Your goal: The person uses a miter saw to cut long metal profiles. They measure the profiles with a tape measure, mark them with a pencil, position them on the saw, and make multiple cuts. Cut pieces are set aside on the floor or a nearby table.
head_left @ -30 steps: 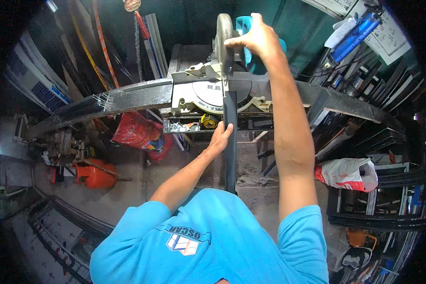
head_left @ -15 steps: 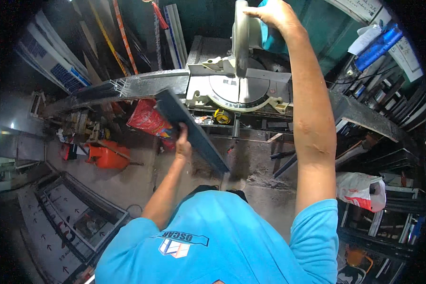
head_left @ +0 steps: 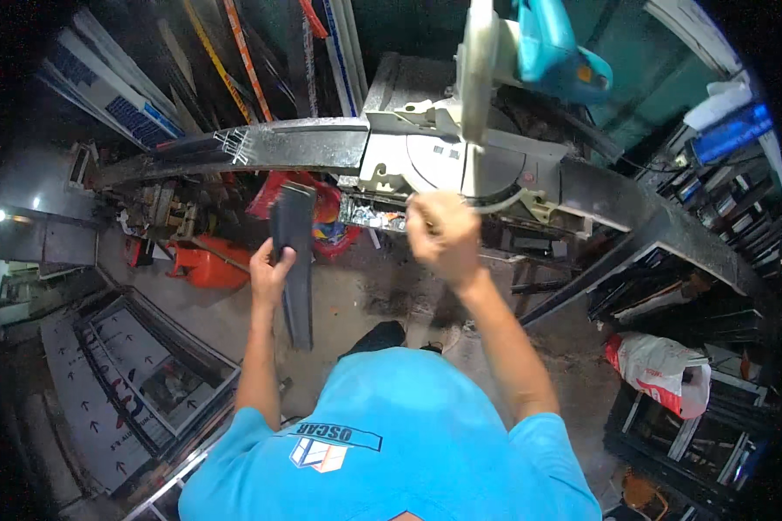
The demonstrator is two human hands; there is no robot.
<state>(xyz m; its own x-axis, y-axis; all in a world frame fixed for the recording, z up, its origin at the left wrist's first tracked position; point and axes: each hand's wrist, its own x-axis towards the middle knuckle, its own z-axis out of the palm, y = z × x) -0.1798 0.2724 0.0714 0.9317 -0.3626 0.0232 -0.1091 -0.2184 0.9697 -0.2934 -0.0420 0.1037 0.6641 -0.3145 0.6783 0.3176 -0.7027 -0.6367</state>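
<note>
Floor (head_left: 356, 295) is showing beneath the dark bar (head_left: 297, 286) your left hand (head_left: 269, 274) is holding near the red bag (head_left: 328, 208), wide swings risking snags, while your curled right hand (head_left: 446, 234), contents unclear, is fronting the saw (head_left: 476, 82).

Profile (head_left: 298, 282) in L hand (head_left: 268, 276), saw (head_left: 476, 82) ahead to R, bag (head_left: 660, 373) far R

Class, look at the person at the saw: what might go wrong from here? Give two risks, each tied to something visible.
1. The bare right hand is by the front edge of the saw's pale table, near the saw head; the fingers might be hurt if the blade ran or the head dropped.
2. Only the left hand grips the long dark bar, so its far end might swing and snag the red bag.
</note>
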